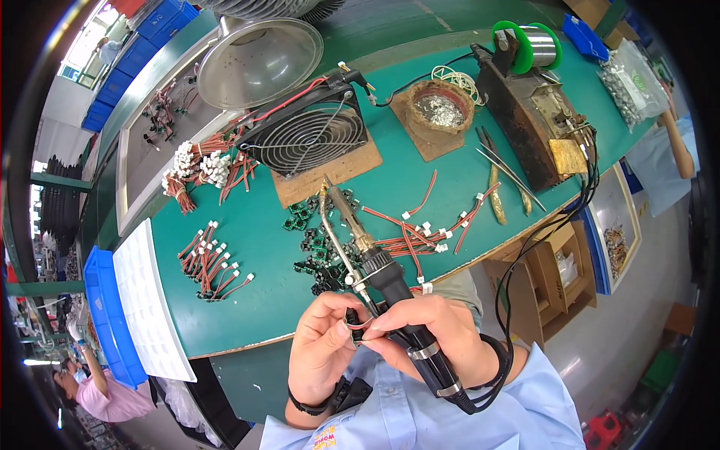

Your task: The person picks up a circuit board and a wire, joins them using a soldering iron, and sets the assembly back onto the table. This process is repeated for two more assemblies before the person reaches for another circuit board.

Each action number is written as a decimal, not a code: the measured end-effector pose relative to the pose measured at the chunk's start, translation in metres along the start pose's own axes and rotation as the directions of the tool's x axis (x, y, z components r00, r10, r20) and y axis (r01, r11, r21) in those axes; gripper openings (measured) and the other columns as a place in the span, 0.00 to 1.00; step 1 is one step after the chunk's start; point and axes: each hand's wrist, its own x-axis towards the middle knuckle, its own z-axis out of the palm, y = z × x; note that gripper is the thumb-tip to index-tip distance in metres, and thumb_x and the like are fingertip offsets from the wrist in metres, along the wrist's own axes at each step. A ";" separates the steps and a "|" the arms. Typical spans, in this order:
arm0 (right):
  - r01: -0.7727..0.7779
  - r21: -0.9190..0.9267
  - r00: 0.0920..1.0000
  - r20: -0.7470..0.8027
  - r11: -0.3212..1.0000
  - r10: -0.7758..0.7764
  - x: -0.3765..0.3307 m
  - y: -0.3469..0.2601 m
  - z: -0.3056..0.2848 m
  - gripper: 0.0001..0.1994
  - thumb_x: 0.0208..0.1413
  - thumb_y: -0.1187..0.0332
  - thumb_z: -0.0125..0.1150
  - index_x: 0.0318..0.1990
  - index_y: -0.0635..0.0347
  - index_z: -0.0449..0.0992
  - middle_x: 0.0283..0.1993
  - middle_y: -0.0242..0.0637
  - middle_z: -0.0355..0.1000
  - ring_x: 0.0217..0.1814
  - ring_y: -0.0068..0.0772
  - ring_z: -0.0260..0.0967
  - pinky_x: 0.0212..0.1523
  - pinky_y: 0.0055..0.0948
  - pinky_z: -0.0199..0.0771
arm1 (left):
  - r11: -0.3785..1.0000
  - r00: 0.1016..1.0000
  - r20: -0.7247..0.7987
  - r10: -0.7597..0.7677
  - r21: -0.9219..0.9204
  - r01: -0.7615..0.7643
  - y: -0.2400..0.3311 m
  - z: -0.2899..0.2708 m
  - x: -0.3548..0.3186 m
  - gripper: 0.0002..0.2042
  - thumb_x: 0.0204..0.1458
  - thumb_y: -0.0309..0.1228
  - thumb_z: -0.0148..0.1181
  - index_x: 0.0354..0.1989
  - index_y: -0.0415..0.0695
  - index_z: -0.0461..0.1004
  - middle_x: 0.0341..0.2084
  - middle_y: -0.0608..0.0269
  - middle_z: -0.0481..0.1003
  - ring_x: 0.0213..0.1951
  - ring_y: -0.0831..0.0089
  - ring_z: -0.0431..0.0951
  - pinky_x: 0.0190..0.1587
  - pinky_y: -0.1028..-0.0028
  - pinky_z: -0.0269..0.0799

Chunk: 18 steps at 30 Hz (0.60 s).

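My left hand [319, 349] pinches a small dark part [352, 316] with a short reddish wire at it, close to my body at the table's front edge. Wrapped in my right hand [450, 337] is a soldering iron [388, 276] with a thin metal solder-feed tube along its side. Its tip points away from me, over the table. The right thumb and forefinger reach to the wire beside the left fingers; whether they grip it is hard to see. Beneath the iron lies a heap of small green and black circuit boards [319, 251]. Red wire leads [409, 238] with white connectors lie right of it.
Finished-looking wired pieces [210, 266] lie in a row at left, near a white tray [154, 300] and blue bin [112, 315]. Farther back stand a fan [311, 135], bundled leads [206, 169], a solder pot [442, 112], pliers [493, 184], tweezers [514, 176] and a solder feeder [529, 105].
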 end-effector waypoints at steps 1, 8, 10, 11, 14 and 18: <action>0.002 0.000 1.000 -0.002 1.000 -0.002 0.000 0.000 -0.001 0.20 0.38 0.81 0.69 0.40 0.62 0.67 0.30 0.36 0.74 0.30 0.29 0.76 0.28 0.22 0.73 | 1.000 1.000 0.001 -0.002 0.001 0.002 0.000 0.001 0.000 0.13 0.52 0.30 0.57 0.42 0.38 0.67 0.40 0.60 0.70 0.41 0.73 0.71 0.44 0.75 0.66; 0.017 -0.009 1.000 -0.008 1.000 -0.017 0.001 0.001 -0.006 0.21 0.38 0.81 0.68 0.41 0.62 0.67 0.30 0.37 0.74 0.30 0.28 0.75 0.28 0.21 0.72 | 1.000 1.000 -0.005 0.010 -0.021 -0.010 -0.003 0.007 0.005 0.13 0.52 0.30 0.57 0.42 0.38 0.66 0.39 0.60 0.70 0.39 0.72 0.71 0.41 0.76 0.66; 0.017 -0.013 1.000 -0.013 1.000 -0.017 0.001 0.001 -0.007 0.21 0.38 0.81 0.69 0.41 0.62 0.66 0.30 0.37 0.74 0.30 0.28 0.75 0.28 0.21 0.72 | 1.000 1.000 -0.019 0.006 -0.014 -0.006 -0.004 0.007 0.005 0.12 0.52 0.30 0.57 0.42 0.38 0.66 0.39 0.60 0.70 0.39 0.72 0.71 0.39 0.76 0.66; 0.016 -0.014 1.000 -0.015 1.000 -0.017 0.001 0.001 -0.007 0.21 0.38 0.81 0.69 0.41 0.62 0.66 0.30 0.37 0.74 0.30 0.28 0.75 0.28 0.21 0.72 | 1.000 0.999 -0.033 0.003 -0.009 -0.004 -0.004 0.006 0.005 0.12 0.52 0.30 0.57 0.42 0.39 0.66 0.38 0.60 0.69 0.38 0.72 0.71 0.38 0.77 0.66; 0.003 0.000 1.000 -0.031 1.000 -0.003 0.001 0.002 -0.007 0.21 0.38 0.81 0.69 0.41 0.62 0.66 0.30 0.37 0.74 0.30 0.28 0.75 0.28 0.21 0.72 | 1.000 0.999 -0.043 0.024 0.015 -0.023 -0.005 0.009 0.006 0.12 0.52 0.31 0.57 0.41 0.39 0.66 0.37 0.60 0.69 0.37 0.71 0.71 0.36 0.77 0.66; -0.019 0.025 0.999 -0.041 1.000 0.020 0.001 0.002 -0.007 0.21 0.38 0.81 0.69 0.40 0.62 0.66 0.30 0.37 0.74 0.30 0.28 0.75 0.28 0.21 0.72 | 0.995 0.996 -0.041 0.083 0.057 -0.081 -0.006 0.013 0.008 0.12 0.52 0.31 0.58 0.41 0.40 0.66 0.35 0.59 0.69 0.36 0.71 0.71 0.34 0.77 0.65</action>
